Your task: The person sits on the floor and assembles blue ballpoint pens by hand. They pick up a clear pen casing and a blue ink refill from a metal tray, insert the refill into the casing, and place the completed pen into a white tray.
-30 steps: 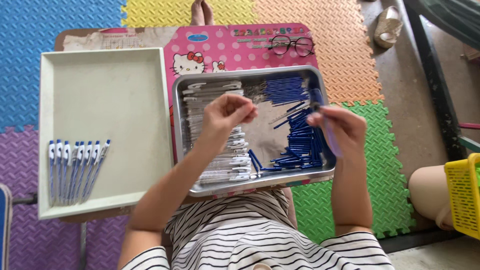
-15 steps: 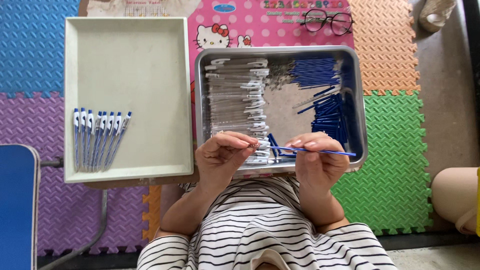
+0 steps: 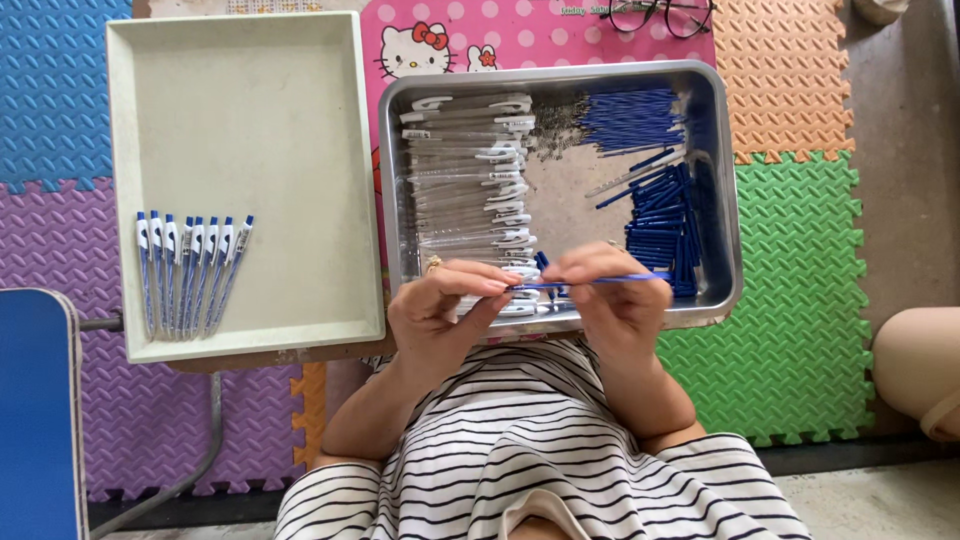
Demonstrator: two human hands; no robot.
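My left hand (image 3: 440, 310) pinches a clear pen barrel (image 3: 510, 290) over the near edge of the metal tray (image 3: 720, 180). My right hand (image 3: 610, 295) holds a thin blue refill (image 3: 620, 281), its tip meeting the barrel between my fingers. Inside the metal tray lie a stack of clear barrels with white clips (image 3: 475, 180), a pile of small springs (image 3: 558, 118) and heaps of blue refills (image 3: 655, 215). Several assembled blue-and-white pens (image 3: 190, 265) lie in a row in the beige tray (image 3: 250, 100) to the left.
Both trays rest on a pink cartoon-printed table (image 3: 460, 40) with eyeglasses (image 3: 660, 14) at its far edge. Coloured foam mats (image 3: 800, 290) cover the floor. A blue seat (image 3: 35, 420) stands at the near left. Another person's knee (image 3: 915, 360) shows at right.
The view tilted down and the trays shifted in frame. My hands came from inside the metal tray to its near edge, holding the barrel and the refill, which now meet.
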